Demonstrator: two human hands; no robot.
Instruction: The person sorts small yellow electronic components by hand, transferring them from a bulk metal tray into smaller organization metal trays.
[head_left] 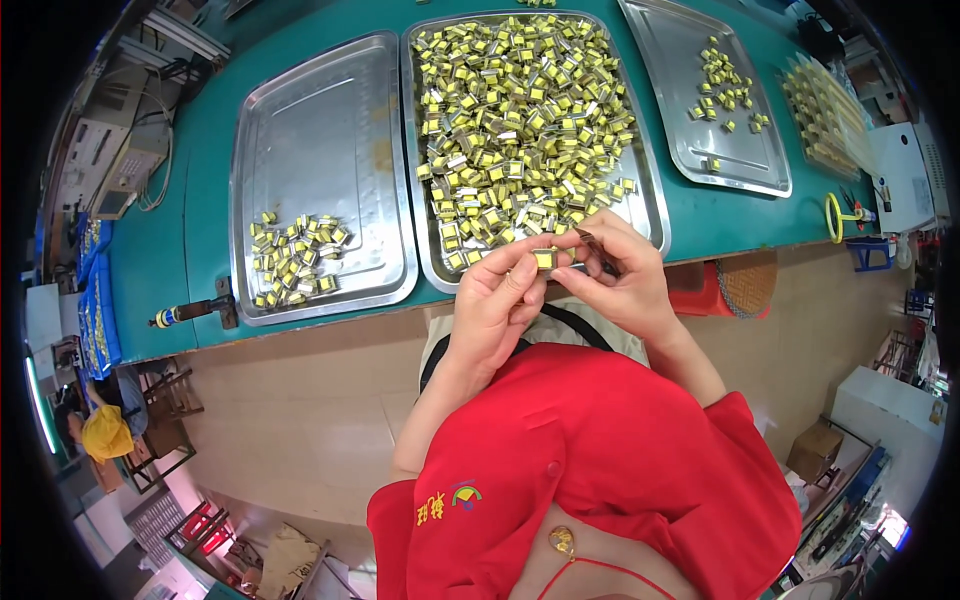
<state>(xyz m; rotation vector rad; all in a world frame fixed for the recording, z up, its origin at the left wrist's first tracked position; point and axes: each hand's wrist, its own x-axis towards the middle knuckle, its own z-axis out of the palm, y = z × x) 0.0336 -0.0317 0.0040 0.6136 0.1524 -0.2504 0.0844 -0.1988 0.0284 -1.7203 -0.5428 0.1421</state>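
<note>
A long teal tabletop (pixel 200 230) runs across the upper part of the view, curved by the wide lens. Below it lies a pale beige tiled floor (pixel 300 400). At the far left, grey equipment with trailing white cables (pixel 120 150) sits on the tabletop edge, beside a stack of blue trays (pixel 95 300). Dark wooden stools (pixel 165 400) stand on the floor at lower left. A red plastic stool (pixel 700 290) sits under the tabletop on the right, and a cardboard box (pixel 815 450) rests on the floor further right. A white machine (pixel 900 175) stands at the right end.
</note>
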